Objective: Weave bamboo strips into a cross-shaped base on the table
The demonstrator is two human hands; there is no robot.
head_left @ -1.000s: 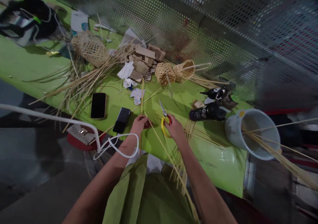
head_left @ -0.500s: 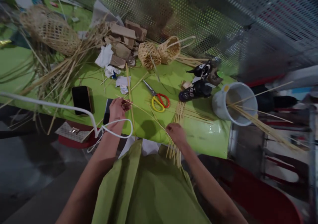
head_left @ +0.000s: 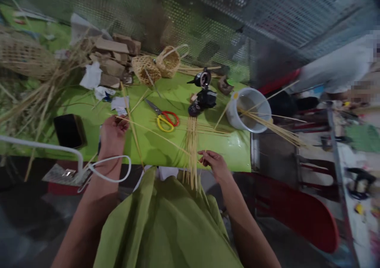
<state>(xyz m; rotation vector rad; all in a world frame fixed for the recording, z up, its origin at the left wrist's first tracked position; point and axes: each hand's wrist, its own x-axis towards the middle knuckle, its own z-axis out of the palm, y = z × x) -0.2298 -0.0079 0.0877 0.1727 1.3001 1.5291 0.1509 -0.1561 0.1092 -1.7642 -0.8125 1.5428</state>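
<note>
A long, thin bamboo-like strip [head_left: 154, 132] stretches slantwise across the table between my two hands. My left hand [head_left: 114, 128] is closed on its far end, left of the scissors [head_left: 164, 117] with one red and one yellow handle. At the other end, my right hand [head_left: 214, 163] pinches with thumb and fingertips, just right of a row of lengthwise strips [head_left: 192, 141]. The long strip crosses this row. The row hangs over the table's near edge, and its top end meets a dark bottle-like object [head_left: 195, 109]. A few crosswise strips [head_left: 208, 127] pass through the row.
Two small woven baskets [head_left: 146, 69] stand at the back beside cardboard pieces [head_left: 111, 68]. A white bucket [head_left: 233, 115] holding strips is at right. A phone [head_left: 67, 130], a looped white cable [head_left: 130, 169] and loose strips [head_left: 44, 97] lie left. A red chair [head_left: 308, 216] stands lower right.
The view has swung right, so the table's things sit further left. My right hand has moved from over the row of strips to its right side. My left hand keeps its hold.
</note>
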